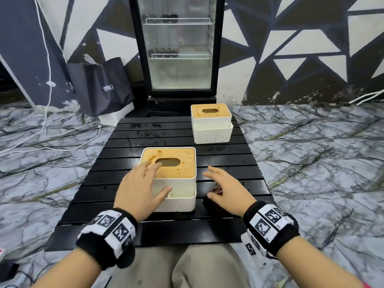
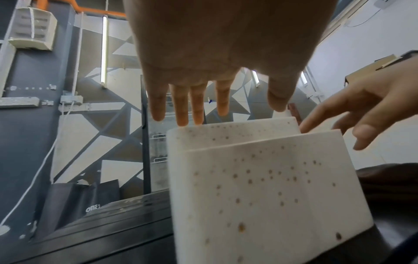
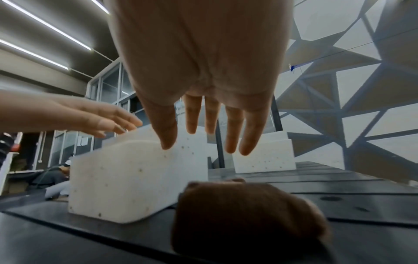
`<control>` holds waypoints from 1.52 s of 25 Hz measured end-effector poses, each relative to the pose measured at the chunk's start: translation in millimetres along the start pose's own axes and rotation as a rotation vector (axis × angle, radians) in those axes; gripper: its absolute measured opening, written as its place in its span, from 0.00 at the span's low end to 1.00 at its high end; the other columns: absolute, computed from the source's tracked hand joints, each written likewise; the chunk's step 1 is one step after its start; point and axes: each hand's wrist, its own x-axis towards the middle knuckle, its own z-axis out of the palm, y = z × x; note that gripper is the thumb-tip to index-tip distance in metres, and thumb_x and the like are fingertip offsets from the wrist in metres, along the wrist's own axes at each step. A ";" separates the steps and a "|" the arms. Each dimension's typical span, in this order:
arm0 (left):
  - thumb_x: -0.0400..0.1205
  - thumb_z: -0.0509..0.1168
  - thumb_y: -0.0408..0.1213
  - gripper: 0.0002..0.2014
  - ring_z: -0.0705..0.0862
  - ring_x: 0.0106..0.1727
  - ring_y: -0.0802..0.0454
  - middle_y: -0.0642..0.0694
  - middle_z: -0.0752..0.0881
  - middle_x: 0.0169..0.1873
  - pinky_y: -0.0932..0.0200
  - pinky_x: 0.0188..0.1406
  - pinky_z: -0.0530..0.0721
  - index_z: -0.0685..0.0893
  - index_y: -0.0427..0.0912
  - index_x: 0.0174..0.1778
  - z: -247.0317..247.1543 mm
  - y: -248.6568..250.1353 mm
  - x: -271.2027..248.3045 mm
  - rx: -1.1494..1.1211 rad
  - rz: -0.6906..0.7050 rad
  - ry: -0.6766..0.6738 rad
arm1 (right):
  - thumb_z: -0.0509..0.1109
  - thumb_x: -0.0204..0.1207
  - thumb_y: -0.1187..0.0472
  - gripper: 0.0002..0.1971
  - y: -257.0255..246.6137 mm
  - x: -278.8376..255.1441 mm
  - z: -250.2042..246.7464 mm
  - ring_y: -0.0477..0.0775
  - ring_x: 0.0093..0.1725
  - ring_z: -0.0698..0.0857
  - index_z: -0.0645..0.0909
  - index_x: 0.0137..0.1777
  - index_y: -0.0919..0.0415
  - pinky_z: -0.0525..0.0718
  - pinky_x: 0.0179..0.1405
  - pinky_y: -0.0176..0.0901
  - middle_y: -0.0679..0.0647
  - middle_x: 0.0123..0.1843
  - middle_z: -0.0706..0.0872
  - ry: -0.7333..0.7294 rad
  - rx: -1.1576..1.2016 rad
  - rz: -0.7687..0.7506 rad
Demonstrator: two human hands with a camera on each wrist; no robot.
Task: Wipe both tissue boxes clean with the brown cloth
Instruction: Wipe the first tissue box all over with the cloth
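The near tissue box point(image 1: 176, 188), white with a stained wooden lid, stands mid-table; brown specks dot its white side point(image 2: 260, 187), also seen as the near box point(image 3: 126, 178). My left hand point(image 1: 143, 183) hovers open over its left front corner, fingers straight, thumb by the front wall. The brown cloth point(image 3: 244, 219) lies bunched on the table right of the box, mostly hidden under my right hand point(image 1: 222, 188), which spreads open just above it; a cloth edge point(image 1: 209, 201) shows. A second box point(image 1: 212, 123) stands at the far right, speckled too.
The black slatted table point(image 1: 145, 231) sits low over a marble floor. A glass-door fridge point(image 1: 178, 48) stands behind it, a black bag point(image 1: 101, 86) and white cables at the left. My knees are under the near table edge.
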 end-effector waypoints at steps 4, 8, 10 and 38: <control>0.65 0.32 0.72 0.46 0.64 0.78 0.49 0.49 0.68 0.75 0.48 0.78 0.61 0.58 0.58 0.79 12.1 30.0 19.3 0.078 0.073 -0.150 | 0.69 0.73 0.55 0.29 25.4 5.0 9.5 0.53 0.77 0.63 0.66 0.73 0.44 0.64 0.75 0.53 0.45 0.79 0.62 -0.149 -0.154 0.098; 0.63 0.28 0.72 0.46 0.65 0.76 0.49 0.50 0.70 0.73 0.47 0.77 0.57 0.56 0.63 0.79 20.4 44.5 32.0 0.092 0.077 -0.197 | 0.69 0.71 0.50 0.28 31.5 9.8 18.1 0.55 0.76 0.60 0.68 0.71 0.39 0.69 0.71 0.60 0.44 0.77 0.65 -0.260 -0.234 0.150; 0.64 0.28 0.72 0.45 0.68 0.74 0.49 0.49 0.72 0.72 0.47 0.76 0.58 0.57 0.64 0.78 21.1 46.0 36.0 0.091 0.073 -0.201 | 0.70 0.70 0.50 0.27 33.8 12.8 21.7 0.57 0.76 0.60 0.69 0.70 0.37 0.68 0.71 0.61 0.45 0.77 0.65 -0.299 -0.244 0.143; 0.61 0.68 0.60 0.44 0.68 0.74 0.58 0.57 0.70 0.72 0.52 0.75 0.68 0.58 0.74 0.74 -10.3 38.8 44.5 -0.980 -0.011 0.029 | 0.72 0.72 0.60 0.15 -26.7 17.4 -31.6 0.43 0.55 0.79 0.83 0.59 0.50 0.70 0.58 0.26 0.47 0.53 0.82 0.343 0.326 0.066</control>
